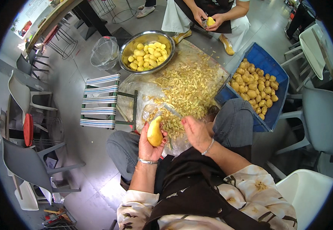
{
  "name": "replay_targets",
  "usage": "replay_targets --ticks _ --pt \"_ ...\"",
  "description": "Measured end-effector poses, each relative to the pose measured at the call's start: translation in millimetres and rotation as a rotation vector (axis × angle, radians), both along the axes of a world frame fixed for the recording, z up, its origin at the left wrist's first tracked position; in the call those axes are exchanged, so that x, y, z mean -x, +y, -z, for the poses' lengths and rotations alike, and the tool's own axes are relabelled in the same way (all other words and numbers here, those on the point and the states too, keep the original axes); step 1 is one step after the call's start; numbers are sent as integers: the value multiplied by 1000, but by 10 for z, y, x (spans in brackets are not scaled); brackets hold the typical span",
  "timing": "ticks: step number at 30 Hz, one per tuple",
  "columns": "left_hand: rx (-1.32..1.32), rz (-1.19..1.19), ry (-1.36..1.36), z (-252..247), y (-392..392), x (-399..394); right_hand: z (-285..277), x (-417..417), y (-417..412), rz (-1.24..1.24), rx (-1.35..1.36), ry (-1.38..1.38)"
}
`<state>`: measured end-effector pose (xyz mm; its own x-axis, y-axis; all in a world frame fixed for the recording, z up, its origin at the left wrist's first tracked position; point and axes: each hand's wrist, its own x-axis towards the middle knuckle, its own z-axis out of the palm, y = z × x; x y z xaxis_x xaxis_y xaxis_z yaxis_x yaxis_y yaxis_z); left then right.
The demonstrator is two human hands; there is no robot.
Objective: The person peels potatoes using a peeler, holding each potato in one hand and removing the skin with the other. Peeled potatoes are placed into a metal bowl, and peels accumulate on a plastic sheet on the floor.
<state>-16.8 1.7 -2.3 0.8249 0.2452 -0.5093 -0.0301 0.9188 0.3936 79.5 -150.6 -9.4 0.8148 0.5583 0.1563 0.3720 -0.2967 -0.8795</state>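
My left hand (152,146) holds a yellow, peeled-looking potato (155,132) upright, its narrow end pointing away from me. To its right, my right hand (196,133) is closed on a blurred tool with a flat metal blade (171,110); whether it is a knife or a peeler I cannot tell. The blade is apart from the potato, pointing up and left. Beneath both hands, many potato peelings (188,86) cover a sheet on the floor. Beyond them stands a steel basin (122,59) of peeled potatoes (149,56). Unpeeled potatoes (252,86) fill part of a blue plastic crate (280,67) at right.
A folding stool with striped straps (100,106) stands left of my knees. Behind it is a bin lined with clear plastic (105,53). Opposite me a seated co-worker's hands (209,21) hold another potato. Grey chairs (25,161) line the left, more chairs (318,115) the right.
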Motion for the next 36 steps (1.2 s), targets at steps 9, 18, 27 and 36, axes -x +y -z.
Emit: replay_targets --ticks 9,18,27,36 --pt "-2 42 -77 -79 -108 5 356 -100 11 172 257 -6" --pt "29 -123 91 -53 -137 -51 39 288 71 -242 36 -192" --pt "95 -44 -33 -125 -147 -65 256 -102 43 146 256 95" --pt "20 -43 65 -1 -91 -52 119 277 36 -274 3 -53"
